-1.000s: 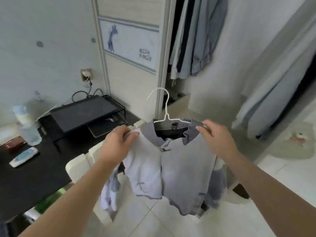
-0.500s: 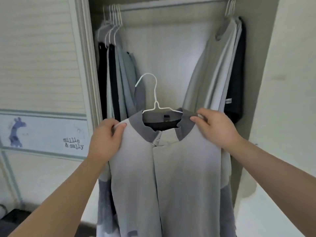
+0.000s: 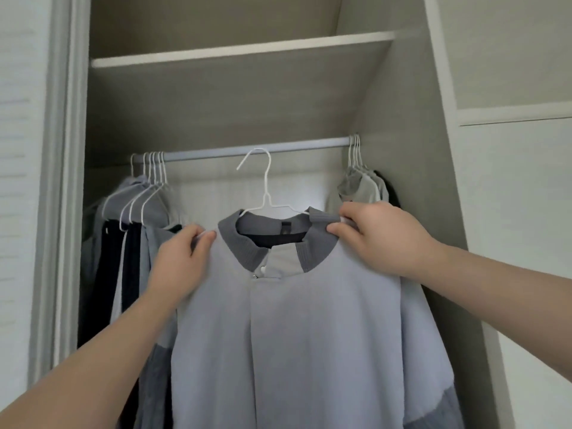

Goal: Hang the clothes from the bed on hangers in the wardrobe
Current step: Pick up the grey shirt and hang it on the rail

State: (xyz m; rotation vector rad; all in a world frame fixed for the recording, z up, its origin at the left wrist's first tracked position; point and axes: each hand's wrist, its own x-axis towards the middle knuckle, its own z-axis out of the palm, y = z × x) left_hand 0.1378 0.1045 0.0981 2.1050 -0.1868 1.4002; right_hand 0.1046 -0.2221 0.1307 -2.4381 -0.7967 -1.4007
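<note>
Now: left hand (image 3: 182, 261), right hand (image 3: 380, 239) each pinching shoulder of grey shirt (image 3: 309, 335) on white hanger (image 3: 263, 193); hook just below rail (image 3: 247, 150) (open gap between hung clothes). Lift level, hook over rail, then release.

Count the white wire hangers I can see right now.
About 10. Five hooks bunch at the rail's left end, four at its right end, and one white wire hanger carries the grey-collared shirt held in both hands. Overlapping hooks may hide more.
</note>
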